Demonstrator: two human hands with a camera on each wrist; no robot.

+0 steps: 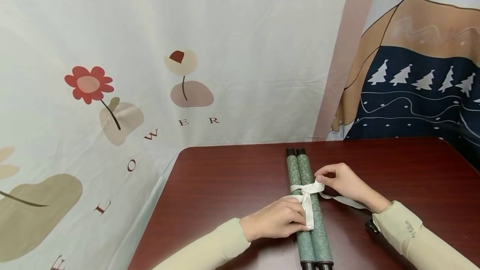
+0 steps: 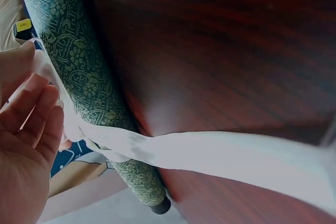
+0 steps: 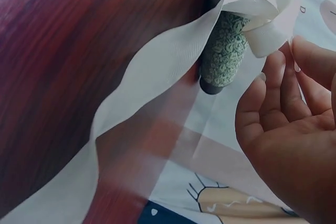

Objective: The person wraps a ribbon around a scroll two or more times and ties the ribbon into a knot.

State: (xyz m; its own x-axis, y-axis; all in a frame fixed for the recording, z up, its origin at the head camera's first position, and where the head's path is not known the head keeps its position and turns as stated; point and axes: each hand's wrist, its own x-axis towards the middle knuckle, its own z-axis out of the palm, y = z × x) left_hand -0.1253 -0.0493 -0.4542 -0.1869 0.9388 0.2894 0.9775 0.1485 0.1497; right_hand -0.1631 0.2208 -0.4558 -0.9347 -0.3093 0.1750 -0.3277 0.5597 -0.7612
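Two green patterned scrolls (image 1: pixel 309 211) with dark end caps lie side by side on the dark red table (image 1: pixel 225 186). A white ribbon (image 1: pixel 308 193) is wrapped and knotted around them. My left hand (image 1: pixel 300 216) rests on the scrolls and pinches one ribbon end (image 1: pixel 308 216). My right hand (image 1: pixel 321 178) pinches a ribbon loop (image 1: pixel 318 186) at the knot, and the other tail (image 1: pixel 346 200) trails toward my right sleeve. The left wrist view shows my left hand (image 2: pixel 48 114) beside a scroll (image 2: pixel 79 66) and the ribbon (image 2: pixel 210 153). The right wrist view shows my right hand (image 3: pixel 283 72) at the loop (image 3: pixel 262 22) by a scroll end (image 3: pixel 228 51).
A flower-printed cloth (image 1: pixel 150 74) hangs behind and to the left of the table. A cloth with white trees on dark blue (image 1: pixel 420 91) hangs at the back right. The table's left corner (image 1: pixel 183 153) is rounded. Bare tabletop lies on both sides of the scrolls.
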